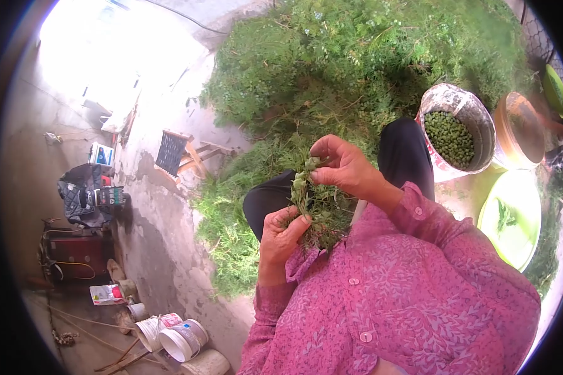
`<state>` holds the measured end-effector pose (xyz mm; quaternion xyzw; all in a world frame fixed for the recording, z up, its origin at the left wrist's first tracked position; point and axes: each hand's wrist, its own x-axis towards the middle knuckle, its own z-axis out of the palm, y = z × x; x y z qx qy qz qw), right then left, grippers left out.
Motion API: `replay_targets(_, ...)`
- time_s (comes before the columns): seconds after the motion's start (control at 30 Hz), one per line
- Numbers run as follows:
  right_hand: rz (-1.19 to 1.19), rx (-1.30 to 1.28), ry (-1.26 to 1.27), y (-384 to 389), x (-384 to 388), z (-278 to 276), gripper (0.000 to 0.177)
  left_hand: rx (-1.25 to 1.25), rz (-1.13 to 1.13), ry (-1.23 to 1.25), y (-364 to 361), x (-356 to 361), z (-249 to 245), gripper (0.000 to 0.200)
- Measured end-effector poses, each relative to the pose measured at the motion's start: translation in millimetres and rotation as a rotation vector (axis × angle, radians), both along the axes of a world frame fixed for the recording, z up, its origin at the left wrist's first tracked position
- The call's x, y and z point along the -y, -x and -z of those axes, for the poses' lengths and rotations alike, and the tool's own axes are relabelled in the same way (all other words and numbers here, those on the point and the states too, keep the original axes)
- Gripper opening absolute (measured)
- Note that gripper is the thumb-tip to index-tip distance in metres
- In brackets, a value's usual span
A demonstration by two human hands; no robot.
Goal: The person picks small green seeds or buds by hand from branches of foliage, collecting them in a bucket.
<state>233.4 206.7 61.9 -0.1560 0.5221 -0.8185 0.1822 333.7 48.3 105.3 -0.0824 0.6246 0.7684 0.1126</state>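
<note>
My left hand point(283, 234) is closed round the lower part of a green sprig point(303, 194) with small pale green cones, held above my lap. At the sprig's upper end, my right hand point(341, 167) pinches a cone between thumb and forefinger. More cut greenery point(328, 222) lies over my lap below the hands. To the right of my knee stands a white bucket point(430, 100), partly filled with green cones point(449, 139).
A large heap of leafy branches point(356, 56) spreads beyond my knees. At right are another bucket point(524, 128) and a bright green basin point(513, 219). A small wooden stool point(191, 159) is at left; white pails point(184, 340) lie at lower left.
</note>
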Motion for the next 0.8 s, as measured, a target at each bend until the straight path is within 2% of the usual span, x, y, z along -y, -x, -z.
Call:
replay_targets(0.13, -0.033, -0.015, -0.067, 3.6, -1.7, 8.6, 0.027, 0.011, 0.067, 0.037, -1.8, 7.9, 6.9, 0.011)
replay_targets(0.2, 0.252, -0.517, -0.443, 7.7, -5.9, 12.3, 0.021, 0.014, -0.056, 0.043, -6.7, 6.9, 6.9, 0.008)
replay_targets(0.23, 0.254, -0.516, -0.443, 13.4, -9.3, 17.1, 0.021, 0.015, -0.054, 0.043, -8.4, 8.0, 7.1, 0.008)
replay_targets(0.3, 0.187, -0.156, -0.139, 28.9, -19.6, 28.0, 0.015, -0.03, -0.132, 0.072, -11.1, 13.9, 7.9, 0.007)
replay_targets(0.33, 0.187, -0.156, -0.137, 34.4, -27.0, 28.9, 0.015, -0.03, -0.132, 0.074, -12.2, 16.2, 8.9, 0.007)
replay_targets(0.4, -0.094, 0.475, 0.422, 40.3, -40.0, 30.0, 0.013, 0.008, -0.137, 0.069, -14.3, 20.8, 11.5, 0.01)
replay_targets(0.47, -0.174, 0.48, 0.48, 36.2, -38.9, 30.7, 0.016, 0.022, -0.132, 0.075, -14.3, 22.9, 12.8, 0.01)
replay_targets(0.53, -0.308, 0.573, 0.316, 29.5, -29.7, 22.3, 0.019, 0.035, -0.125, 0.079, -12.4, 21.8, 13.4, 0.01)
replay_targets(0.7, -0.371, 0.355, 0.164, 22.1, -8.6, 18.4, 0.039, 0.029, -0.104, 0.086, -10.1, 16.8, 10.8, 0.009)
replay_targets(0.8, -0.373, 0.245, 0.078, 23.3, -3.7, 14.9, 0.042, 0.031, -0.108, 0.089, -11.2, 17.0, 11.6, 0.009)
